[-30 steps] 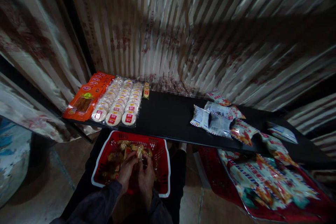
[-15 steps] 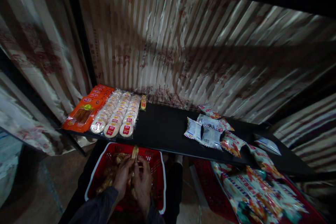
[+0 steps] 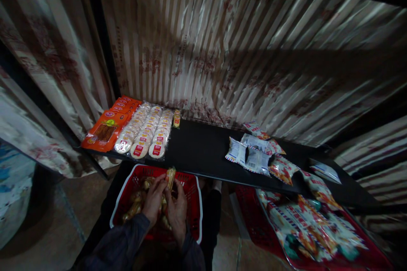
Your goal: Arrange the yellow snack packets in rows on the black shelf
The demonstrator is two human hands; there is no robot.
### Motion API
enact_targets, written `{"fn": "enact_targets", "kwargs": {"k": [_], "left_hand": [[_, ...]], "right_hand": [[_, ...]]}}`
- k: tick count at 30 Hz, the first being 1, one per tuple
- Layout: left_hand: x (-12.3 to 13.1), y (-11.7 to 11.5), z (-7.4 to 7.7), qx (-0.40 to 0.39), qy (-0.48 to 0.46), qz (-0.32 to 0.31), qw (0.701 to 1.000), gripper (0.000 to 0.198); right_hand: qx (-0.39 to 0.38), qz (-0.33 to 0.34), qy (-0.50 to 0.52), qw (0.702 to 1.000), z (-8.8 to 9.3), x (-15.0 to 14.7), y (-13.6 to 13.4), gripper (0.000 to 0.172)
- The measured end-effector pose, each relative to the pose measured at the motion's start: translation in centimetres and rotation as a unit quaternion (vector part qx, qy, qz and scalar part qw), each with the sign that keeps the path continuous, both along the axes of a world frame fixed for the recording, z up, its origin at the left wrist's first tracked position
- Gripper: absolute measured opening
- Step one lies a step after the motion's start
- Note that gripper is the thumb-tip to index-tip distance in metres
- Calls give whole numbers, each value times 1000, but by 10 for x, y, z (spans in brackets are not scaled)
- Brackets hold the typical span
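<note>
Over a red basket (image 3: pixel 201 207) with a white rim, my left hand (image 3: pixel 155 197) and my right hand (image 3: pixel 177 208) close together around one small wrapped snack (image 3: pixel 171 176). It is yellowish, in a shiny clear wrapper, and its upper end sticks out above my fingers. Lower in the basket lie several more yellowish wrapped snacks (image 3: pixel 135 208), partly hidden by my hands and sleeves. On the black shelf (image 3: pixel 200 144) just beyond, a single similar small yellow packet (image 3: pixel 177 118) stands at the far end of the rows of round crackers.
Orange packets (image 3: pixel 106 129) and rows of round white wrapped crackers (image 3: pixel 157 149) fill the shelf's left end. Loose white-and-red snack bags (image 3: pixel 258 161) lie toward the right. Below them, a second red basket (image 3: pixel 254 216) holds more bags. A striped curtain (image 3: pixel 203 51) hangs behind.
My hands have lifted the wrapped snack slightly, and more of it shows above my fingers. The whole view has shifted a little, with the shelf and basket appearing slightly higher and further right.
</note>
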State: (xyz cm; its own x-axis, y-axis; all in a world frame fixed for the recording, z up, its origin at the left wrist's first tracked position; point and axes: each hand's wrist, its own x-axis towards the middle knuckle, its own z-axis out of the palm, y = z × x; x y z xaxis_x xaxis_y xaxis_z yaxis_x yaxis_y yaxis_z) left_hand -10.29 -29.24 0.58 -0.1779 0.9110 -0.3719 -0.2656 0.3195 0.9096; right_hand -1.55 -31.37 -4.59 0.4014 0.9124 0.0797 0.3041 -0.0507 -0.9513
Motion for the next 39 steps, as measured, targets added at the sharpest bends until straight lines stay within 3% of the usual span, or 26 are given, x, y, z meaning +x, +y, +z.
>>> {"fn": "enact_targets", "kwargs": {"k": [5, 11, 16, 25, 30, 39], "left_hand": [[-3, -4, -5, -19, -8, -13, 1000, 45], [0, 1, -8, -40, -43, -16, 998, 49], [3, 5, -7, -29, -17, -35, 999, 44], [10, 22, -15, 20, 87, -59, 994, 34], [16, 33, -5, 49, 141, -71, 986, 35], [26, 57, 15, 65, 134, -94, 984, 31]], "right_hand": [[-22, 14, -4, 1000, -9, 0, -1, 56], [-37, -22, -42, 998, -13, 3, 3, 64], [-27, -19, -22, 999, -15, 6, 5, 62], [-48, -2, -14, 999, 0, 16, 18, 59], [-30, -13, -27, 999, 11, 24, 31, 58], [-9, -24, -90, 996, 24, 39, 61, 62]]}}
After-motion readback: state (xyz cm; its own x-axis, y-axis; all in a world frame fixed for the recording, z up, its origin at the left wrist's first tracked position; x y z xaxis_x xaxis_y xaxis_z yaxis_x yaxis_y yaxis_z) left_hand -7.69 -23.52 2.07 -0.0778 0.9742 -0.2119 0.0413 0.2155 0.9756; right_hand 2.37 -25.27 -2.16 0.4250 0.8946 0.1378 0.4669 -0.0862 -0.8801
